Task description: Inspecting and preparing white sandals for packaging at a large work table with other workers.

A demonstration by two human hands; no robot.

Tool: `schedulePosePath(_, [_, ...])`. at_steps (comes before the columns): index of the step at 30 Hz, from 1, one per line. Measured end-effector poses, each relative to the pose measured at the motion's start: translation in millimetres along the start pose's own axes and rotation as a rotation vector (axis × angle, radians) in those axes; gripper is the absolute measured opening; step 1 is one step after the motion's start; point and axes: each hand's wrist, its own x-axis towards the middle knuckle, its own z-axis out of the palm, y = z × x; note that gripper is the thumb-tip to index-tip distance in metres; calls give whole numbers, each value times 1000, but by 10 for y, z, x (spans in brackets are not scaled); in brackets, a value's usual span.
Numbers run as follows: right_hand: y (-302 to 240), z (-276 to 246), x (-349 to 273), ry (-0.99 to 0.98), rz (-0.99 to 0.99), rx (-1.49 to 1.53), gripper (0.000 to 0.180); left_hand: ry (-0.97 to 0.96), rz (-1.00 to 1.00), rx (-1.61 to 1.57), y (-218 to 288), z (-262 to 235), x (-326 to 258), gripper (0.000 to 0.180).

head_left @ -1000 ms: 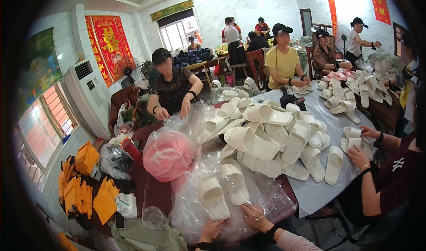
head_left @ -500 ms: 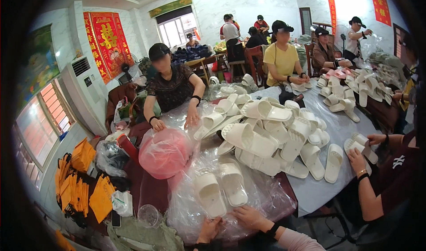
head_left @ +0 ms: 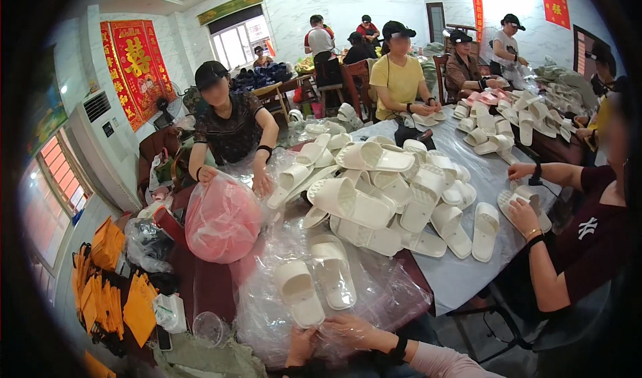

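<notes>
A pair of white slide slippers, the left slipper (head_left: 298, 294) and the right slipper (head_left: 334, 273), lies toes away from me on crinkled clear plastic (head_left: 264, 314). My left hand (head_left: 301, 346) is just below the left slipper's heel, its fingers curled together at the plastic's near edge. Close beside it, my right hand (head_left: 354, 331) reaches in from the right, fingers pressed together against the plastic near both heels. The fingertips are partly hidden by glare and film. A big heap of white slippers (head_left: 381, 197) lies beyond the pair.
Opposite, a co-worker holds a pink plastic bag (head_left: 224, 221). At the right, another co-worker handles slippers (head_left: 528, 204) on the grey-covered table (head_left: 461, 284). Orange pouches (head_left: 100, 291), a tissue pack (head_left: 170, 312), a clear round tub (head_left: 209, 329) and a phone (head_left: 164, 338) are at left.
The whole view has shifted, so the scene sits farther left. The co-worker opposite has raised the pink bag's upper edge. My hands stay by the slippers' heels.
</notes>
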Motion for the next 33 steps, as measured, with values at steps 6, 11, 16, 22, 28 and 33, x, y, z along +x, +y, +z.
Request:
schedulePosePath(6, [-7,15,-41,-87,117,-98,42,-14,54,-57,16,67,24,29])
schedulePosePath(11, [-107,140,20,31,-140,-261,44,58,75,-196,-50,51,6,28])
schedulePosePath(16, [-196,241,51,-6,101,-291,42,13,23,48,123,162,-5,31])
schedulePosePath(22, [-209,195,64,26,91,-287,45,-37,46,24,103,114,8,35])
schedulePosePath(28, [-241,155,28,8,177,-357,50,-32,51,4,160,222,8,32])
schedulePosePath(33, [-37,178,25,67,120,-81,55,23,41,-69,79,91,17,30])
